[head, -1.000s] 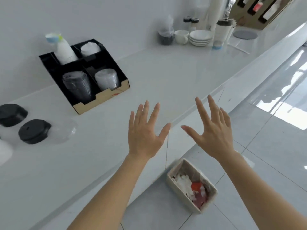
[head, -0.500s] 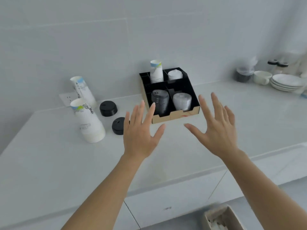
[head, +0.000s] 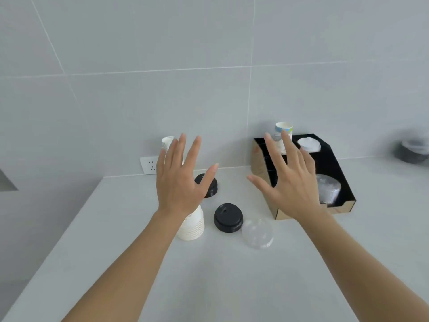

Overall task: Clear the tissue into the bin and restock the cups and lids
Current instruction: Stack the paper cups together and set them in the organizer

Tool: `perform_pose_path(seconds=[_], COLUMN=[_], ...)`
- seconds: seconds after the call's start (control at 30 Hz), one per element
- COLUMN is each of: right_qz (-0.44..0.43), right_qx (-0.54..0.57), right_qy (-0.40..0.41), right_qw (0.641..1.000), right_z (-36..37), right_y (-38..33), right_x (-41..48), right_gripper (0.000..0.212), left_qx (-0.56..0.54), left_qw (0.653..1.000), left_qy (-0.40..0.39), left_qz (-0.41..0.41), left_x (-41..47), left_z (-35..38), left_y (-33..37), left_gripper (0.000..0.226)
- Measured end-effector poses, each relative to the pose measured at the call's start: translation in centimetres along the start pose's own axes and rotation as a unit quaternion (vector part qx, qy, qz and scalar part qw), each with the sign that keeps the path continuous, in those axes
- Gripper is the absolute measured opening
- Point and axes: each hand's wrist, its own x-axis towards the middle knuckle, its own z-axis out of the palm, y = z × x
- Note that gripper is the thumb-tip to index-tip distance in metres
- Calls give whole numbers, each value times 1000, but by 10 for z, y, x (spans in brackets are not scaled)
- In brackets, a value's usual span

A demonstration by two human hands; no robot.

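Observation:
My left hand hovers open, fingers spread, over a stack of white paper cups standing upside down on the counter. A second cup stack shows behind its fingers. My right hand is open in front of the black organizer, which holds cups, white lids and clear lids. Two stacks of black lids and a stack of clear lids lie between my hands. No tissue or bin is in view.
The white counter ends at a left edge with a drop beside it. A wall socket sits behind the cups. A blurred dark container stands at the far right against the tiled wall.
The view has swung left and up, away from the floor bin, onto the counter's left end. Both hands stay open and raised, now over the loose cups and lids.

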Motion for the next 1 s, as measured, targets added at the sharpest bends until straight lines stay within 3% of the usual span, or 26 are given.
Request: perform_pose_path(seconds=[0.63,0.87,1.0], right_qz=[-48,-37,-22], right_qx=[63,129,197], right_qy=[-41,-119,-172], right_qw=[996,984,965], right_z=[115,154,170], right_y=[-67,-70,-68], right_x=[78,66,41], right_gripper=[77,81,90], left_qx=[-8,-58,-198], left_qw=[992,979,940], left_qy=[4,-64,-135], left_qz=[-123,-187,-242], left_x=[30,-7,-35], left_z=[8,42,59], left_y=[-131,-151,-152], left_gripper=[69,71,71])
